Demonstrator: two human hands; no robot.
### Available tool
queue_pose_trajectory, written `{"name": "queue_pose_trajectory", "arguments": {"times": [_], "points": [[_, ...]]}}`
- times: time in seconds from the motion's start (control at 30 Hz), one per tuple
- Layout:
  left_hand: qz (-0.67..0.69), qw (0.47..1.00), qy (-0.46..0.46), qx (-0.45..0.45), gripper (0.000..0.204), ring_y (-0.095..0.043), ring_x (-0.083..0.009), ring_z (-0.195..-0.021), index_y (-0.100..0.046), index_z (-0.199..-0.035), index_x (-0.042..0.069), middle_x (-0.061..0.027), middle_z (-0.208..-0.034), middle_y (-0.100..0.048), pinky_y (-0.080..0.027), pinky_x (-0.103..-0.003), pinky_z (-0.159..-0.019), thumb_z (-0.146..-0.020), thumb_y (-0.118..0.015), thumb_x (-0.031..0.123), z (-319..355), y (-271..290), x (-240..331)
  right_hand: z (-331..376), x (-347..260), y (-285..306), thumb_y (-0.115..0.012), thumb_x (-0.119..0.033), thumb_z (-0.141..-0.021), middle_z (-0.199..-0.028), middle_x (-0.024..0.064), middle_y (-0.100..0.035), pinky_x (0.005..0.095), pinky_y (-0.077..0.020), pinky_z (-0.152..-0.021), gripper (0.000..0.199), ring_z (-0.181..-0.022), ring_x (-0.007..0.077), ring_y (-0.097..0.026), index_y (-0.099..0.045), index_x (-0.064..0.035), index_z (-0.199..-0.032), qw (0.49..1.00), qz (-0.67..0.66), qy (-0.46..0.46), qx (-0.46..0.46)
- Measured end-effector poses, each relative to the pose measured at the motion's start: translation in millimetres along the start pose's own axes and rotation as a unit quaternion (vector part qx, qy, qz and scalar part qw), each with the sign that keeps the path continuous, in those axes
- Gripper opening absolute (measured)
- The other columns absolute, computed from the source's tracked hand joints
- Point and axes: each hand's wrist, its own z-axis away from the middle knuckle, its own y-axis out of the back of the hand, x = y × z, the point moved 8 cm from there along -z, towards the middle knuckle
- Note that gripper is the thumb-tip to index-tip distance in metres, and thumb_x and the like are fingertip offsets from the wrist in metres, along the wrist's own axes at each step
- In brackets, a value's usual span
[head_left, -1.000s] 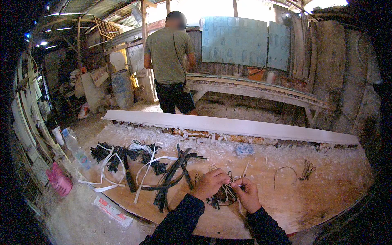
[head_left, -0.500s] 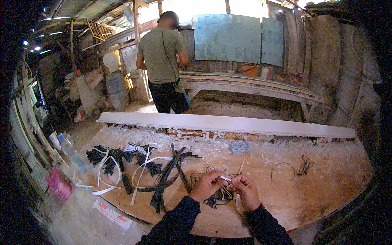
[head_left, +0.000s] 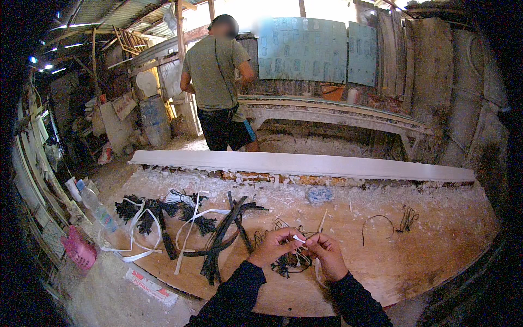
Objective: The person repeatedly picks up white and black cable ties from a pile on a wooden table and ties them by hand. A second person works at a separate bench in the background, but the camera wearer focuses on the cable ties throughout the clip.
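Both of my hands meet over the near part of the wooden tabletop, fingertips close together. My left hand (head_left: pixel 277 247) pinches a small white strip (head_left: pixel 299 239), whose end sticks up between the hands. From the other side my right hand (head_left: pixel 327 254) is closed, thumb against forefinger, on the same strip. Below them lies a tangle of thin dark cords (head_left: pixel 283 268) with pale strands, partly covered by my fingers. Left of my hands are black flat strips (head_left: pixel 220 245), white ribbon loops (head_left: pixel 131 240) and bundles of black strands (head_left: pixel 143 216).
A long white moulding (head_left: pixel 305 163) runs along the table's far edge, with a blue crumpled piece (head_left: pixel 319 195) before it. Dark wire (head_left: pixel 407 219) lies at right. A plastic bottle (head_left: pixel 97 206) and pink basket (head_left: pixel 79 248) stand at left. Another person (head_left: pixel 216 87) is beyond the table.
My fingers have shifted slightly around the white strip, and its end is tilted differently. The other person has moved a little. The things on the table have stayed put.
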Motion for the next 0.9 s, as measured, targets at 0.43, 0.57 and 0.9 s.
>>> {"name": "queue_pose_trajectory", "arguments": {"times": [0.43,0.57,0.9], "points": [[-0.026,0.999,-0.016,0.038,0.011,-0.053,-0.0068,-0.061,-0.060,-0.089,0.003,-0.0006,-0.073,-0.058,-0.045,-0.021,-0.057,-0.081,-0.058,0.011,0,2,-7,-2,0,0,-0.057,-0.018,-0.083,-0.068,-0.0020,-0.055,0.0200,-0.0375,-0.056,0.013,-0.062,0.0056,-0.049,-0.056,-0.0069,-0.077,0.997,0.063,0.046,-0.027],[0.003,0.999,-0.016,0.050,0.009,-0.053,-0.0070,-0.062,-0.059,-0.087,0.003,-0.0013,-0.073,-0.057,-0.045,-0.021,-0.056,-0.081,-0.059,0.010,0,3,-8,-2,2,-1,-0.057,-0.018,-0.084,-0.068,-0.0028,-0.055,0.0199,-0.0371,-0.056,0.014,-0.062,0.0051,-0.048,-0.055,-0.0064,-0.077,0.998,0.050,0.029,-0.039],[0.033,0.998,-0.057,0.022,0.006,-0.055,-0.0087,-0.067,-0.055,-0.087,0.001,-0.0039,-0.082,-0.057,-0.046,-0.021,-0.057,-0.082,-0.055,0.005,1,9,-4,4,0,-9,-0.055,-0.018,-0.085,-0.067,-0.0011,-0.054,0.0206,-0.0372,-0.059,0.016,-0.063,0.0065,-0.048,-0.052,-0.0058,-0.074,0.997,0.053,0.037,-0.054]]}}
